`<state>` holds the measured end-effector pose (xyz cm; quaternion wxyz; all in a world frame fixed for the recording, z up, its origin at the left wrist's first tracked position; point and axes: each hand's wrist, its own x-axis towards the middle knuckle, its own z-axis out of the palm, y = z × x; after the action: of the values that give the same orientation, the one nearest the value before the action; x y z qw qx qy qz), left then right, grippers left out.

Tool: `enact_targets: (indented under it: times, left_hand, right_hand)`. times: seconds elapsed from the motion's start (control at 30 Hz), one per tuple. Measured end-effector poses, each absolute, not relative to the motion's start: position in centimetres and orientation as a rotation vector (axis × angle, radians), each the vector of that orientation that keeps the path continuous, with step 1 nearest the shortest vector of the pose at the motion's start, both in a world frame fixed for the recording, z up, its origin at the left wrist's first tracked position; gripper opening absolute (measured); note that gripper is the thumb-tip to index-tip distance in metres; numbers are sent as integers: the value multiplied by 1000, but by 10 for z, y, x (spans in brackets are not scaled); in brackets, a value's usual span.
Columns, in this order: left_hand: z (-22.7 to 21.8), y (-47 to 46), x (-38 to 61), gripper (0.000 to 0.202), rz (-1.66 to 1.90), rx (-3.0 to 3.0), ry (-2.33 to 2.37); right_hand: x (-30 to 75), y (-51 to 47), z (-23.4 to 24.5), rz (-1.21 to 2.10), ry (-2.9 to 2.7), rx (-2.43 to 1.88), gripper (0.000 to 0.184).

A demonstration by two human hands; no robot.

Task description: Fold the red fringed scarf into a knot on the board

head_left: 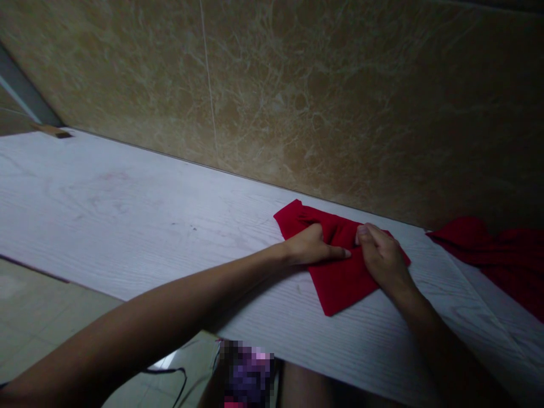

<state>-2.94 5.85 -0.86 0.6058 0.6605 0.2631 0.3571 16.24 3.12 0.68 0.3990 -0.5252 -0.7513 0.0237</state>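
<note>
A red piece of cloth (340,286) with straight edges and pointed corners lies on the white wood-grain table (140,209). My left hand (310,245) is on its left part, fingers curled into the fabric and thumb stretched out to the right over it. On the cloth's right part, my right hand (385,256) is closed in a fist around a bunched bit of fabric. Creases run through the cloth between both hands. My left fingertips are hidden in the folds.
Another heap of red fabric (488,243) lies at the right, against the tan marbled wall (272,102). A small brown wooden piece (53,131) sits at the far left corner. Below the table's front edge are a dark cable (182,377) and tiled floor (38,317).
</note>
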Motion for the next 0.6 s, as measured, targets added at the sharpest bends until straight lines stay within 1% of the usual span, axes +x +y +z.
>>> enact_targets:
  times: [0.07,0.13,0.23,0.3,0.4,0.6]
  left_hand:
    - [-9,57,-29,27,835,1471,633]
    - [-10,57,-27,25,829,1432,672]
    - [-12,57,-26,22,831,1370,716]
    - [-14,58,-25,21,826,1309,703]
    - [-14,60,-24,20,797,1212,656]
    - [-11,57,-24,22,790,1145,632]
  right_hand:
    - [166,18,10,24,-1821,-1329,33]
    - [174,-2,9,61,-1777,-1391,26]
    - [189,-40,-1,172,-1866,-1512,28]
    - [196,-64,-10,146,-1989,-1523,30]
    - [200,-86,-21,36,-2155,-1467,26]
    - [198,-90,-29,-252,-2258,-1371,27]
